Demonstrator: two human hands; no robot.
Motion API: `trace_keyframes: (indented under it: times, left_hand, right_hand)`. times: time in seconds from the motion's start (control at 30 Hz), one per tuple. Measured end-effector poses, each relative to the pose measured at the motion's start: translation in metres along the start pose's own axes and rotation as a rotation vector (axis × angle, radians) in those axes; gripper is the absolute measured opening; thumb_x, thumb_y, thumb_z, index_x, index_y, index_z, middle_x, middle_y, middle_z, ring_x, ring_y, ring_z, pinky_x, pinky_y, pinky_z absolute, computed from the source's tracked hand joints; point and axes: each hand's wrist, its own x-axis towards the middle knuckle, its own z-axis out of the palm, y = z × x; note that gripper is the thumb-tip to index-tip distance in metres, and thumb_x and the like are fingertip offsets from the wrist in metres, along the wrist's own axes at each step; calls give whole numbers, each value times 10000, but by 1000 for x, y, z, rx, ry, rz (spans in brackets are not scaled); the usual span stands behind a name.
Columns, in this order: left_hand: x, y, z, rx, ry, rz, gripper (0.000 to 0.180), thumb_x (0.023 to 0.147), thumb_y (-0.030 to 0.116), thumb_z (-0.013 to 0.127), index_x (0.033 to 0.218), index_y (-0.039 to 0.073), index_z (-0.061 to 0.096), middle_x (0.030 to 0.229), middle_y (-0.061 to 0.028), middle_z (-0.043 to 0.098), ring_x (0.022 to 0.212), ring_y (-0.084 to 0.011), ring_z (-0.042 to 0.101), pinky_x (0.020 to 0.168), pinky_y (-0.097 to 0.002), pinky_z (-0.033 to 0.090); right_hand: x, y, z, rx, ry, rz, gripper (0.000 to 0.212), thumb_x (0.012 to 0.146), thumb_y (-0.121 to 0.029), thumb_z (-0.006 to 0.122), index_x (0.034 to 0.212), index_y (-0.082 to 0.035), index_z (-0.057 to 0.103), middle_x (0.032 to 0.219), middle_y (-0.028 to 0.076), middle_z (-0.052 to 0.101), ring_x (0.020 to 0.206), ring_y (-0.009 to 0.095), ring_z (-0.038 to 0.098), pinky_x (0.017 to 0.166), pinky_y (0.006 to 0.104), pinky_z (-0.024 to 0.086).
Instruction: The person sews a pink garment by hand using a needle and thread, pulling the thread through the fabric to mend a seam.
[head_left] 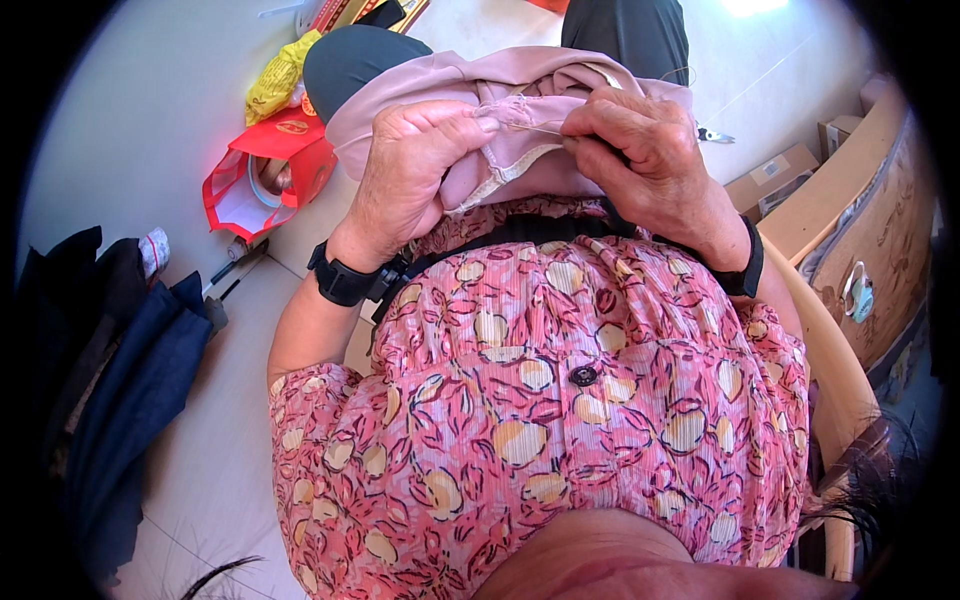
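Observation:
A dusty-pink cloth garment (400,85) lies bunched across my lap, with a pale white strip (510,172) along one edge. My left hand (415,160) is closed on it, thumb and forefinger pinching a gathered fold. My right hand (645,160) is closed too, its thumb and forefinger pinched at the end of a fine light thread (535,128). That thread runs taut from the fold at my left fingertips. Whether a needle is between the right fingers, I cannot make out. Both hands are close together above the cloth, and each wrist wears a black band.
Small scissors (717,136) lie on the floor beyond my right hand. To the left stand a red paper bag (290,150) with rolls inside and a yellow plastic bag (283,80). Dark clothes (130,350) are heaped lower left. Cardboard boxes (770,180) and a curved wooden chair arm (835,370) are right.

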Motion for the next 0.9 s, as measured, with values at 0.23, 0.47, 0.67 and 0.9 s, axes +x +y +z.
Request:
trace_keyframes:
  times: [0.23,0.47,0.67,0.9]
  left_hand:
    - [-1,-5,0,148,6,49,99,837,57,601,782,-21,627,686,13,579,572,-10,475,472,-161,366]
    - [-3,-7,1,469,115,103,153,813,101,649,702,0,620,602,53,529,540,-2,423,456,-172,331]
    - [-8,-13,13,581,222,194,131,787,73,669,707,-21,625,572,57,509,536,-3,423,447,-186,341]
    - [-9,-20,27,805,175,478,81,782,46,657,760,-27,629,586,-4,551,528,-43,487,464,-214,394]
  right_hand:
    - [2,0,1,-48,9,-38,69,733,27,600,793,2,578,659,103,509,575,261,519,525,337,393]
    - [-2,2,4,-172,-23,-74,117,717,15,614,827,-12,583,694,106,515,589,273,536,534,356,417]
    - [-1,5,11,-298,-20,-167,154,667,-8,618,808,-22,558,721,102,532,651,283,562,564,371,445]
    - [2,1,20,-308,-64,-180,127,657,-79,629,733,-18,548,707,103,542,636,280,583,553,390,446]
